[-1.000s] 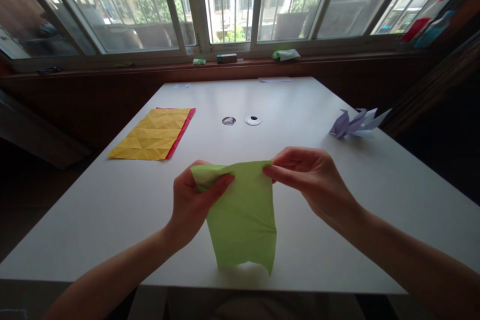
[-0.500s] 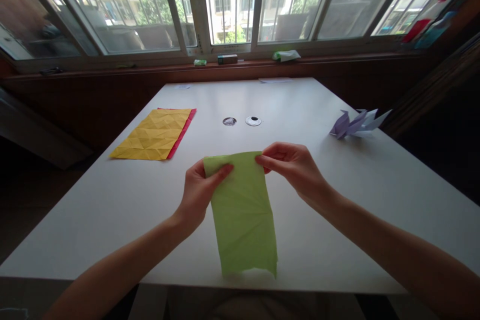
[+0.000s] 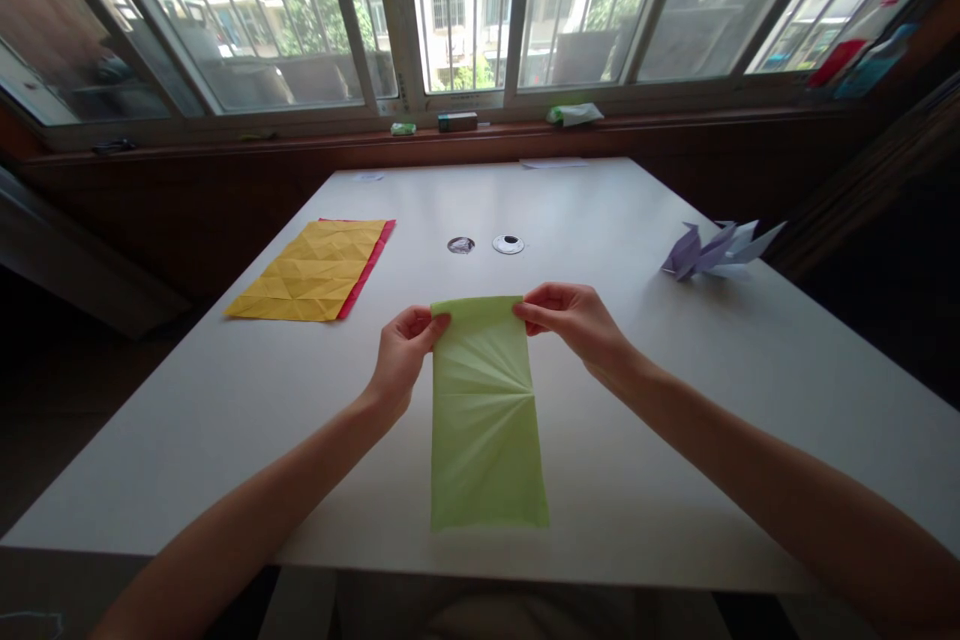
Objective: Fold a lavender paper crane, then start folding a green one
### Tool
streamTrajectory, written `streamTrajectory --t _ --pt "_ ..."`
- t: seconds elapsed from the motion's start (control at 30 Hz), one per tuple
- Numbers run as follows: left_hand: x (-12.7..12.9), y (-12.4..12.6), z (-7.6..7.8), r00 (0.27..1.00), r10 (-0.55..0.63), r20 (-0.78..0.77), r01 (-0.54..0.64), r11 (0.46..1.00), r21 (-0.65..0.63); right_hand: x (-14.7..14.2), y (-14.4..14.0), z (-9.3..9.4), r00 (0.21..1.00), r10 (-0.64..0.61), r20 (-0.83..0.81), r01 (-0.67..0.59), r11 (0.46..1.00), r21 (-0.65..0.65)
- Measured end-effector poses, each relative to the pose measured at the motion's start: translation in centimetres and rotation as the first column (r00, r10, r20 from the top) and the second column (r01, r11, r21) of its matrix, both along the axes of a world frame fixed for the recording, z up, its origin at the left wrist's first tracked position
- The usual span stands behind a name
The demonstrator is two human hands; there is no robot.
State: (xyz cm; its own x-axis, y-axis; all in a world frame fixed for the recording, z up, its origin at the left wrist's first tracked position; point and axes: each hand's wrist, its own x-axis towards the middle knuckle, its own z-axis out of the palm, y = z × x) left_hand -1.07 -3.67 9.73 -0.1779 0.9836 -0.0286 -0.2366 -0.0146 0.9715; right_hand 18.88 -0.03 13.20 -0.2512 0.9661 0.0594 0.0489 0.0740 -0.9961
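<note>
The green paper was a long creased sheet, lying flat on the white table with its near end close to the table's front edge. Fold lines fanned out across its upper half. Its two far corners were pinched.

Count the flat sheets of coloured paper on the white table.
3: the green sheet pinched at its far corners by both hands, and the yellow sheet far left, lying on a red sheet. More may hide beneath.
</note>
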Motion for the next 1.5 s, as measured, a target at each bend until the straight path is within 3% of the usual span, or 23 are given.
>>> streamTrajectory --t 0.3,0.43,0.5,0.63,0.7,0.77,0.93,1.03,1.13,1.3,1.5 --pt "-0.2 0.1 -0.5 0.997 -0.04 -0.061 0.039 0.999 -0.022 -0.2 0.1 -0.2 1.0 0.005 0.01 -0.005 1.0 -0.002" --pt "-0.5 0.4 -0.4 0.976 -0.167 -0.142 0.16 0.985 -0.065 0.0 0.2 -0.6 0.991 0.089 0.097 -0.088 0.996 -0.022" --pt "-0.5 0.4 -0.1 0.934 -0.305 -0.188 0.286 0.95 -0.122 0.2 0.1 -0.8 0.971 0.165 0.175 -0.163 0.986 -0.025" --pt "0.0 -0.1 0.6 0.792 -0.566 -0.228 0.514 0.82 -0.252 0.2 -0.9 -0.7 0.911 0.281 0.304 -0.291 0.957 -0.011" --pt "0.5 -0.5 0.7 0.723 -0.638 -0.266 0.575 0.768 -0.282 0.1 -1.6 -0.7 0.887 0.317 0.336 -0.334 0.943 -0.007" --pt "0.9 -0.9 0.6 0.679 -0.659 -0.324 0.594 0.752 -0.285 -0.1 -2.1 -0.8 0.869 0.325 0.372 -0.359 0.933 0.025" --pt "1.1 -1.0 0.5 0.724 -0.56 -0.403 0.516 0.827 -0.223 -0.1 -2.2 -0.6 0.879 0.305 0.366 -0.356 0.931 0.08" --pt "0.7 -0.7 0.7 0.803 -0.423 -0.42 0.399 0.905 -0.15 0.6 -1.6 0.1 0.821 0.438 0.367 -0.446 0.893 -0.067" --pt "0.4 -0.3 0.8 0.859 -0.321 -0.399 0.306 0.946 -0.103 1.5 -0.8 0.8 0.751 0.53 0.395 -0.49 0.847 -0.206" --pt "0.3 -0.2 1.1 0.912 -0.203 -0.357 0.201 0.979 -0.042 2.5 0.3 1.3 0.808 0.433 0.399 -0.407 0.901 -0.152" --pt "0.7 -0.7 1.2 0.952 -0.129 -0.277 0.136 0.991 0.007 2.7 0.3 2.0 0.837 0.366 0.407 -0.367 0.927 -0.08"
